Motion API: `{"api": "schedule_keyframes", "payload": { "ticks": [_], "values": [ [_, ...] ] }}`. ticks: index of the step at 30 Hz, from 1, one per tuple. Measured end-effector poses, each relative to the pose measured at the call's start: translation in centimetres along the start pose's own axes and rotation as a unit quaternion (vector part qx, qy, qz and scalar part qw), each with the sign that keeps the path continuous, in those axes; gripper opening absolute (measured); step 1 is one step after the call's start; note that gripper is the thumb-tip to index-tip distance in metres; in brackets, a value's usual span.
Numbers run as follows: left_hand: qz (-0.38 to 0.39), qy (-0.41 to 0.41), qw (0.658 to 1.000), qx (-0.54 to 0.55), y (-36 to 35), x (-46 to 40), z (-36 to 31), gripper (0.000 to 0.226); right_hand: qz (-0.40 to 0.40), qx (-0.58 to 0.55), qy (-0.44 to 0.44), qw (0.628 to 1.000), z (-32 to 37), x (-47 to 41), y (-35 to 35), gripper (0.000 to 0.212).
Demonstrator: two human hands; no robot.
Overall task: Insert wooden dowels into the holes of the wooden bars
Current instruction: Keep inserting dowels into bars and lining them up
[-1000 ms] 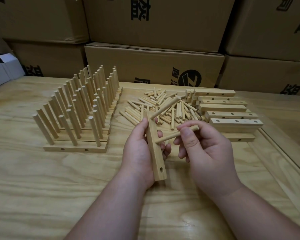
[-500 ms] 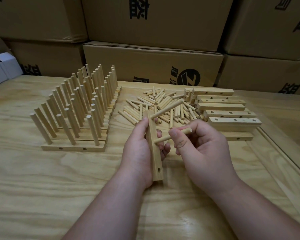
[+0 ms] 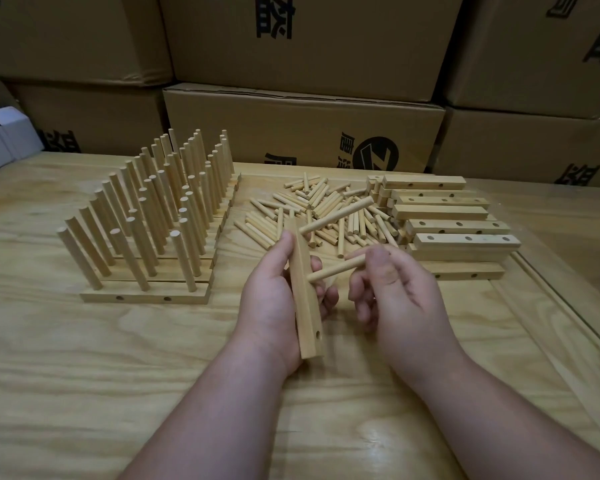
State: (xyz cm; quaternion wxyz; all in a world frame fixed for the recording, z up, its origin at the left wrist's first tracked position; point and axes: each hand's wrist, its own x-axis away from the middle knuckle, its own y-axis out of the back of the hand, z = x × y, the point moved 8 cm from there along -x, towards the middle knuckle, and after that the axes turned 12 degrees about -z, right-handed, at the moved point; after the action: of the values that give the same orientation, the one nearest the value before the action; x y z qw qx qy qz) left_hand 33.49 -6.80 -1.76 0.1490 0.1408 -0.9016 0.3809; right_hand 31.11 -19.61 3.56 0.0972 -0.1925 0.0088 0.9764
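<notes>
My left hand (image 3: 274,299) grips a wooden bar (image 3: 305,306) held on edge above the table. One dowel (image 3: 336,214) sticks out of the bar's far hole, pointing up to the right. A second dowel (image 3: 336,268) sits with its tip at the bar's middle hole, and my right hand (image 3: 395,292) pinches its outer end between thumb and fingers. The bar's near hole (image 3: 318,335) is empty. Loose dowels (image 3: 312,209) lie in a heap behind the hands.
Finished bars with upright dowels (image 3: 153,216) stand in rows at the left. A stack of bars without dowels (image 3: 444,220) lies at the right. Cardboard boxes (image 3: 302,126) wall the table's far edge. White boxes (image 3: 0,143) sit far left.
My right hand has slid along the second dowel toward the bar, pushing it against the middle hole. The left hand and the bar have stayed about where they were.
</notes>
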Motion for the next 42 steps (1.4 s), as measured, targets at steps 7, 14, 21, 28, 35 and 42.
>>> {"api": "schedule_keyframes", "payload": {
  "ticks": [7,14,21,28,35,42],
  "values": [
    [0.006,0.018,0.999,0.04,0.2,-0.4,0.0,0.036,-0.06,-0.014,-0.136,0.989,-3.1,-0.8,1.2,0.064],
    [0.054,0.028,0.996,0.065,-0.5,-0.2,0.0,0.032,-0.017,0.123,-0.149,0.981,-4.1,-1.3,0.8,0.011],
    [0.089,0.063,0.99,0.086,-1.3,0.4,0.2,0.035,0.006,0.041,-0.168,0.985,-3.7,-0.9,-0.1,0.011],
    [0.075,0.071,0.99,0.096,-1.1,0.4,0.3,0.035,-0.002,-0.002,-0.152,0.988,-3.3,-0.8,0.0,0.016],
    [-0.004,0.038,0.997,0.068,0.4,-0.7,0.3,0.027,-0.085,-0.042,-0.029,0.995,0.1,-1.5,1.8,0.013],
    [-0.042,0.018,0.995,0.093,1.0,-0.9,-0.3,0.026,-0.073,-0.054,0.058,0.994,2.5,0.1,0.7,0.015]
  ]
}}
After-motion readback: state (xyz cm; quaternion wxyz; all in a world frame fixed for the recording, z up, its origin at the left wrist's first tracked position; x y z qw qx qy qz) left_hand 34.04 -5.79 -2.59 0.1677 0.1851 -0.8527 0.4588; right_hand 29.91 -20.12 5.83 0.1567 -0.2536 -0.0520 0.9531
